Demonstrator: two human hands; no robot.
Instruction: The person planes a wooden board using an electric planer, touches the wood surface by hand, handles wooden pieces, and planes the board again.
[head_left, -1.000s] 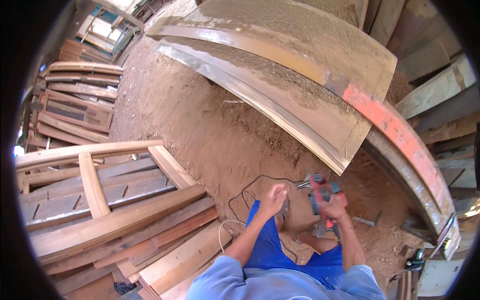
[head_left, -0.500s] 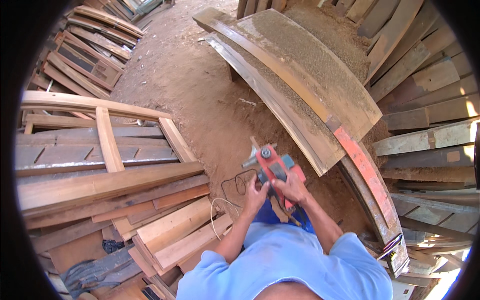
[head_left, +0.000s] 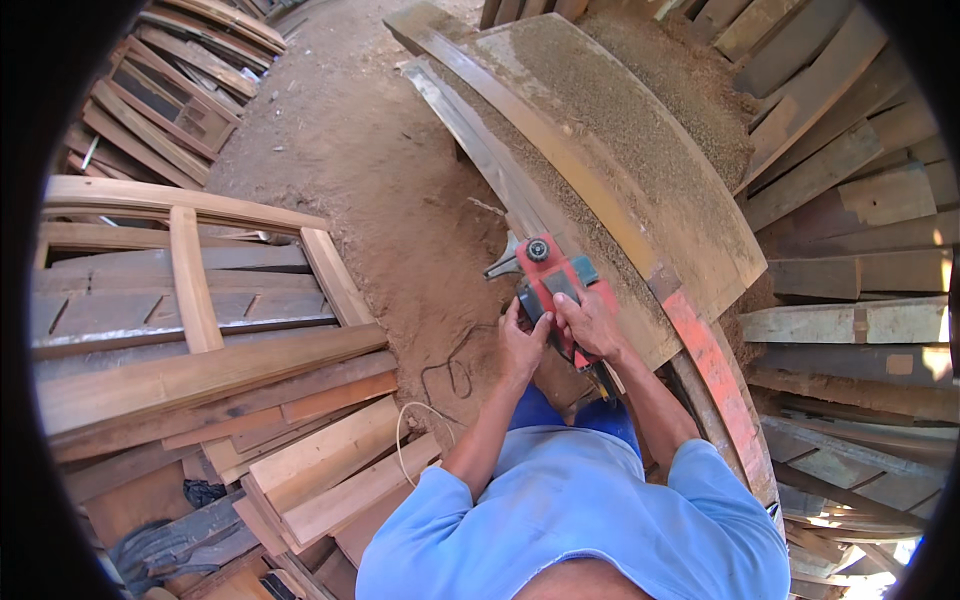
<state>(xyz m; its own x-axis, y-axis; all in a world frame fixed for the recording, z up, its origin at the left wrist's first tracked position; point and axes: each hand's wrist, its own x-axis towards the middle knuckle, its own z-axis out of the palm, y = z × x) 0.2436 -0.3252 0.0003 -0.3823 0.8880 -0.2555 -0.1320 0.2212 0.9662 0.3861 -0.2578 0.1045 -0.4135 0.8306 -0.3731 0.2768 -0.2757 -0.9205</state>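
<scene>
A red electric hand planer (head_left: 545, 264) with a black round knob and a teal part is at the left edge of the wooden bench (head_left: 690, 190). My right hand (head_left: 588, 325) is closed around its rear part, the thumb lying on top. My left hand (head_left: 522, 343) grips the dark side of the body with curled fingers. A silvery guide plate sticks out from the planer's front left. Just beyond the tool lies a long narrow board (head_left: 468, 140) along the bench edge; whether the planer touches it I cannot tell.
Sawdust covers the bench, where a long beam (head_left: 560, 165) runs, its near part painted red-orange. Stacked boards and a wooden frame (head_left: 195, 270) stand on my left. Planks (head_left: 850, 270) lean along the right. A dark cord (head_left: 455, 365) lies on the dirt floor.
Both hands have carried the planer forward and slightly up in the view, so it now reaches the bench's left edge. My view has shifted a little too.
</scene>
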